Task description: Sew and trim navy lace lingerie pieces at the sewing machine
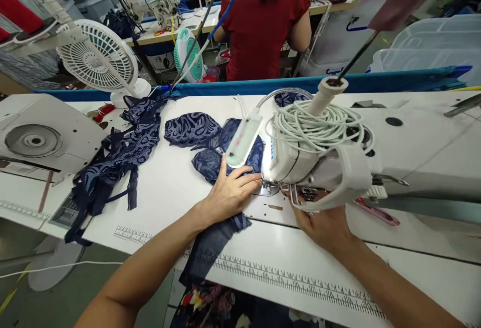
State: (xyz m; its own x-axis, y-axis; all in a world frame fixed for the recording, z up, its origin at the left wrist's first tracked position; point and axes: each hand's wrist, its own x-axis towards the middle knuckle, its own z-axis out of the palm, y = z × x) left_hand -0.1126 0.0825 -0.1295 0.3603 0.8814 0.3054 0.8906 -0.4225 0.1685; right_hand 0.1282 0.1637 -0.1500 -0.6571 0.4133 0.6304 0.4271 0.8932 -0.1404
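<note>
My left hand (233, 190) lies flat with fingers stretched out on navy lace fabric (257, 150), just left of the presser foot (267, 187) of a white sewing machine (424, 142). From under this hand, a dark blue strip (212, 243) hangs over the table's front edge. My right hand (326, 223) reaches to the right side of the needle area. The machine's head and a white guard hide its fingertips, so what they hold cannot be seen. Padded navy lace cups (193, 128) lie behind my left hand, beneath a small lamp (244, 140).
A pile of navy lace pieces (130, 155) lies at the left, by another machine (48, 135). Pink thread snips (379, 213) rest right of my right hand. A coiled pale cable (319, 125) sits atop the machine. Beyond are a fan (97, 55) and a person in red (263, 27).
</note>
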